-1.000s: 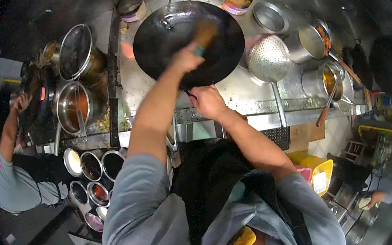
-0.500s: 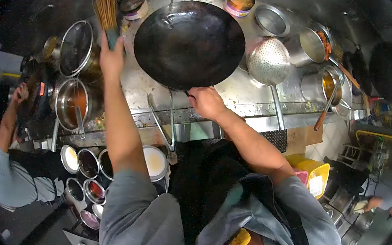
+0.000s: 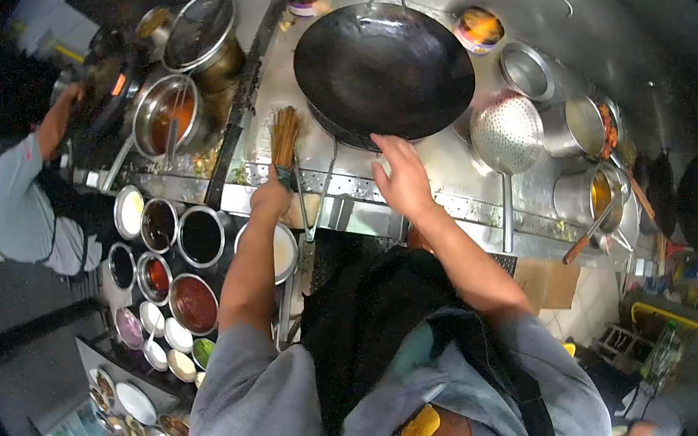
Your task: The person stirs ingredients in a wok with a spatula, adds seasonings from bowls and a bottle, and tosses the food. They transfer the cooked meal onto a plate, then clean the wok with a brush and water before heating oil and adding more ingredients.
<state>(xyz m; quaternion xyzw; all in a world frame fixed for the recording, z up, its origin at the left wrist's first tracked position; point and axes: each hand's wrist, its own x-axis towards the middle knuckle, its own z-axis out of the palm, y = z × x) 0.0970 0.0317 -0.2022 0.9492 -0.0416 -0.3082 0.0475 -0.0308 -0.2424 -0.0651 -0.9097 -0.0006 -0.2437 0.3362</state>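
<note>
A bundle of thin brown sticks, a bamboo brush, points up from my left hand, whose fingers are wrapped round its dark bound end. Ahead and to the right sits a large black wok with a loop handle at its far rim. My right hand is at the wok's near edge, fingers spread and nothing in the palm; whether a fingertip touches the rim is hard to tell. Long metal tongs lie between my hands, over the front edge of the steel counter.
A perforated ladle rests right of the wok. Steel pots stand further right. On the left are a pot of orange liquid, several sauce containers, and a co-worker at another wok.
My left hand has brought the brush back from the far left to the counter's front. My right hand has let go of the wok's handle and opened. The view has turned.
</note>
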